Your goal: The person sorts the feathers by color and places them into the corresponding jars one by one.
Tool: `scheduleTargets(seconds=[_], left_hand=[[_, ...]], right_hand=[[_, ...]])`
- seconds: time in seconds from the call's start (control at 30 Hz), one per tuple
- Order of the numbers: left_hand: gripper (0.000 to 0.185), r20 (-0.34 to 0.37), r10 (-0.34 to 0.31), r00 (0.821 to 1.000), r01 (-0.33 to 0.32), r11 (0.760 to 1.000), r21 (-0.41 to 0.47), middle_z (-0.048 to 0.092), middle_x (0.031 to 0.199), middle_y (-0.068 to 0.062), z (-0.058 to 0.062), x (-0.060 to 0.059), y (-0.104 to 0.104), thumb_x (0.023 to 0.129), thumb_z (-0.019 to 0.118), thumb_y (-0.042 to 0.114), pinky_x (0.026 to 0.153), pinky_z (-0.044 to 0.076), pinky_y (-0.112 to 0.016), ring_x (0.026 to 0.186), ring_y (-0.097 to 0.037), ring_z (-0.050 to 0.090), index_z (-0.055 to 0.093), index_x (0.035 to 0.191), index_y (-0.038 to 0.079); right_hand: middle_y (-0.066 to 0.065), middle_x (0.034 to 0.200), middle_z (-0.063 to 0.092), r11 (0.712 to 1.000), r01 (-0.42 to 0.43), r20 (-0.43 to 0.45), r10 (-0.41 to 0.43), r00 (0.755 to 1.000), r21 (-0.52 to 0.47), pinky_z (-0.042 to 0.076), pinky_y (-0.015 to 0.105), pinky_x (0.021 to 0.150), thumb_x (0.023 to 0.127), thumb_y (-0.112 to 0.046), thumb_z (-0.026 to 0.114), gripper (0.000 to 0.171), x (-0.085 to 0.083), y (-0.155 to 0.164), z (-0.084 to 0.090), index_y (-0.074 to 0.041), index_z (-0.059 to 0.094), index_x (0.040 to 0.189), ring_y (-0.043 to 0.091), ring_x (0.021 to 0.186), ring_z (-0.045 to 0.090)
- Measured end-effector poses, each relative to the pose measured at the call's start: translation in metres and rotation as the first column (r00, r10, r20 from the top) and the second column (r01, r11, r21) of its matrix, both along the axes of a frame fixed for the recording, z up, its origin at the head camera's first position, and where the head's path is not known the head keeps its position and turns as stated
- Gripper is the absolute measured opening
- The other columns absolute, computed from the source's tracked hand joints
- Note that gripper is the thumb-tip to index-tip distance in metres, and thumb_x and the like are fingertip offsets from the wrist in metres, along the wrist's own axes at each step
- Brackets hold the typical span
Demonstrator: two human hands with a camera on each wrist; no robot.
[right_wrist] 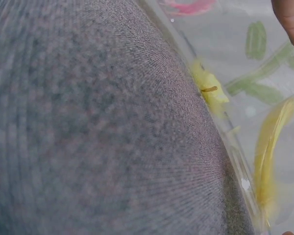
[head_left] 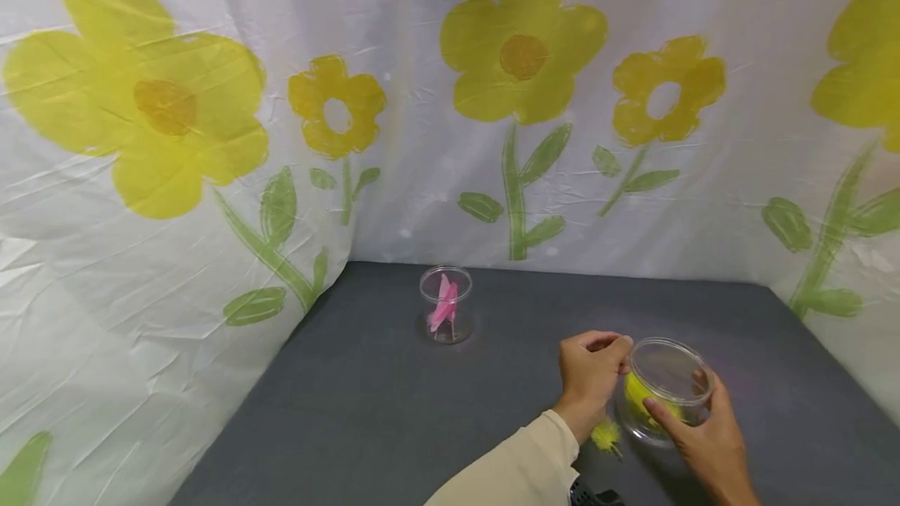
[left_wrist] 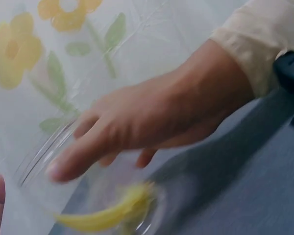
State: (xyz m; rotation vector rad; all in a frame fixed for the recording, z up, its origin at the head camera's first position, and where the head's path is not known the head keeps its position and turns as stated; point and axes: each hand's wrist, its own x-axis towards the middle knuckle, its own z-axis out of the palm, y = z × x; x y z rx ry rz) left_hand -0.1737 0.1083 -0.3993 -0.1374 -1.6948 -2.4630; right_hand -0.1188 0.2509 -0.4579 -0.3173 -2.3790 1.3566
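Sorting feathers, partly done.
My right hand [head_left: 710, 443] grips the clear jar [head_left: 664, 389] holding one yellow feather [head_left: 638, 395]; my left hand [head_left: 589, 375], fingers curled, touches its rim. Another yellow feather [head_left: 606, 436] lies below my hands.

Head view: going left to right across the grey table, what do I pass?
Small clear plastic jar holding a pink feather → left hand → loose yellow feather on the table → clear plastic jar holding a yellow feather → right hand.
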Motion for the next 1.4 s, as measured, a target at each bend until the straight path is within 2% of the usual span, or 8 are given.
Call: scheduleTargets(seconds=[0.2, 0.4, 0.6, 0.8, 0.93, 1.2, 1.3, 1.4], left_hand=[[0.008, 0.046, -0.098, 0.994, 0.096, 0.994, 0.051, 0.066, 0.071, -0.013, -0.006, -0.029, -0.034, 0.077, 0.074, -0.003, 0.057, 0.056, -0.036, 0.055, -0.016, 0.062, 0.072, 0.084, -0.005], [0.012, 0.144, -0.237, 0.961, 0.232, 0.972, 0.047, 0.067, 0.081, -0.016, -0.033, -0.056, -0.065, 0.079, 0.073, -0.003, 0.057, 0.055, -0.031, 0.059, -0.017, 0.064, 0.071, 0.091, -0.003], [0.024, 0.24, -0.279, 0.93, 0.288, 0.958, -0.003, 0.066, 0.084, -0.014, -0.063, -0.062, -0.072, 0.08, 0.073, -0.004, 0.057, 0.055, -0.031, 0.061, -0.018, 0.064, 0.067, 0.103, -0.006], [0.031, 0.292, -0.254, 0.922, 0.304, 0.943, -0.138, 0.065, 0.079, -0.012, -0.082, -0.061, -0.066, 0.077, 0.073, -0.008, 0.053, 0.054, -0.029, 0.056, -0.016, 0.061, 0.065, 0.107, -0.008], [0.028, 0.278, -0.225, 0.934, 0.307, 0.904, -0.298, 0.063, 0.073, -0.008, -0.08, -0.06, -0.059, 0.075, 0.073, -0.009, 0.046, 0.05, -0.025, 0.049, -0.013, 0.055, 0.066, 0.102, -0.006], [0.02, 0.225, -0.151, 0.963, 0.26, 0.742, -0.618, 0.057, 0.061, -0.002, -0.068, -0.052, -0.048, 0.07, 0.077, -0.009, 0.037, 0.043, -0.024, 0.038, -0.01, 0.044, 0.071, 0.083, 0.004], [0.022, 0.232, -0.162, 0.959, 0.272, 0.756, -0.596, 0.057, 0.059, -0.004, -0.068, -0.048, -0.05, 0.068, 0.071, -0.016, 0.037, 0.044, -0.025, 0.038, -0.011, 0.044, 0.071, 0.08, 0.002], [0.023, 0.241, -0.19, 0.952, 0.291, 0.807, -0.514, 0.06, 0.064, -0.006, -0.069, -0.049, -0.057, 0.068, 0.067, -0.019, 0.04, 0.046, -0.025, 0.041, -0.013, 0.048, 0.071, 0.082, -0.001]], right_hand=[[0.03, 0.146, 0.03, 1.0, 0.002, -0.035, -0.002, 0.999, 0.01, 0.028, 0.063, 0.095, 0.08, -0.032, 0.08, 0.103, -0.001, -0.003, 0.002, -0.002, 0.012, 0.153, 0.05, 0.129, 0.029], [0.031, 0.145, 0.03, 1.0, -0.024, -0.059, 0.024, 0.998, 0.008, 0.027, 0.065, 0.095, 0.08, -0.029, 0.081, 0.103, -0.003, -0.004, 0.001, -0.003, 0.013, 0.153, 0.051, 0.129, 0.029], [0.032, 0.145, 0.029, 1.0, -0.029, -0.039, 0.029, 0.999, 0.006, 0.026, 0.068, 0.095, 0.08, -0.03, 0.081, 0.106, 0.001, -0.003, -0.004, -0.004, 0.009, 0.154, 0.053, 0.13, 0.027], [0.032, 0.147, 0.026, 1.0, -0.028, 0.005, 0.028, 1.0, 0.004, 0.026, 0.068, 0.094, 0.081, -0.033, 0.079, 0.108, 0.003, -0.004, -0.004, -0.002, 0.004, 0.153, 0.054, 0.13, 0.025], [0.033, 0.147, 0.024, 1.0, -0.029, 0.009, 0.029, 1.0, -0.004, 0.026, 0.069, 0.093, 0.082, -0.034, 0.079, 0.109, 0.002, -0.003, -0.003, -0.002, 0.003, 0.153, 0.056, 0.129, 0.024], [0.034, 0.146, 0.026, 1.0, 0.001, -0.006, -0.001, 1.0, -0.004, 0.028, 0.067, 0.095, 0.081, -0.034, 0.08, 0.109, 0.001, -0.002, -0.001, -0.002, 0.006, 0.153, 0.054, 0.13, 0.026], [0.033, 0.146, 0.026, 1.0, 0.007, -0.004, -0.008, 1.0, -0.01, 0.027, 0.067, 0.095, 0.08, -0.033, 0.08, 0.109, 0.001, -0.002, -0.002, -0.002, 0.006, 0.153, 0.053, 0.13, 0.026], [0.033, 0.146, 0.026, 1.0, 0.012, 0.006, -0.012, 1.0, -0.009, 0.027, 0.066, 0.095, 0.08, -0.035, 0.08, 0.11, 0.001, -0.001, -0.001, -0.002, 0.004, 0.153, 0.053, 0.13, 0.026]])
